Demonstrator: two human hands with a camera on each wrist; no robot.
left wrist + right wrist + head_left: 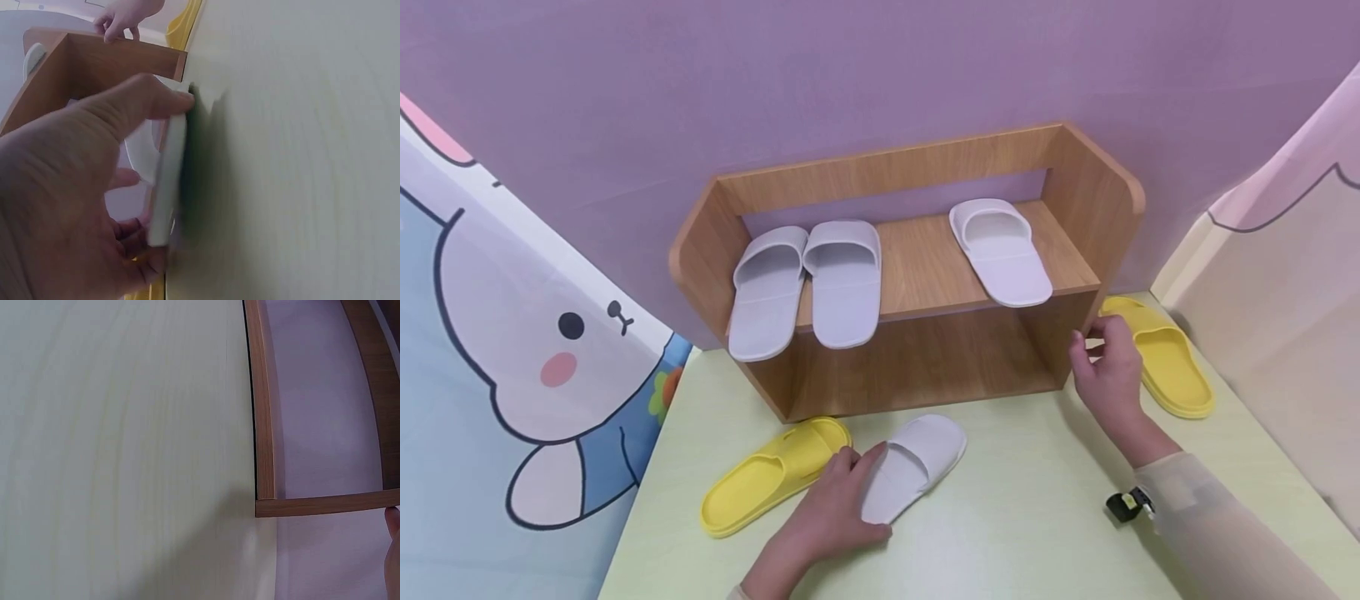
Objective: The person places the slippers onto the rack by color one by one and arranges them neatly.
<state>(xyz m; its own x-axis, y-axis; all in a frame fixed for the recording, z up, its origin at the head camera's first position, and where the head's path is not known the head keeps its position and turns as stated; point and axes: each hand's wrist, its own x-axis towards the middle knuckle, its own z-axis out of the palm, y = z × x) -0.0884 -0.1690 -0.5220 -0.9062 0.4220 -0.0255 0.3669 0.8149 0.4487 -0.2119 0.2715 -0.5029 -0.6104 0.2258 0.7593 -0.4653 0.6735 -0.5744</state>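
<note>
My left hand [842, 504] grips a white slipper [931, 446] by its heel end, in front of the wooden shoe rack [925, 404]. In the left wrist view, the thumb lies on one edge of this slipper [167, 187] and the fingers are around the other edge, close over the tabletop. My right hand [1108, 371] holds the front edge of the rack's right side panel, fingers bent. The right wrist view shows only a fingertip [392, 522] against that panel's outer face. A yellow slipper [741, 496] lies just left of my left hand.
Two white slippers [846, 287] stand side by side at the left of the rack's upper shelf, and one white slipper [1007, 258] is at its right. Another yellow slipper [1176, 375] lies right of the rack. A purple backdrop [880, 75] rises behind.
</note>
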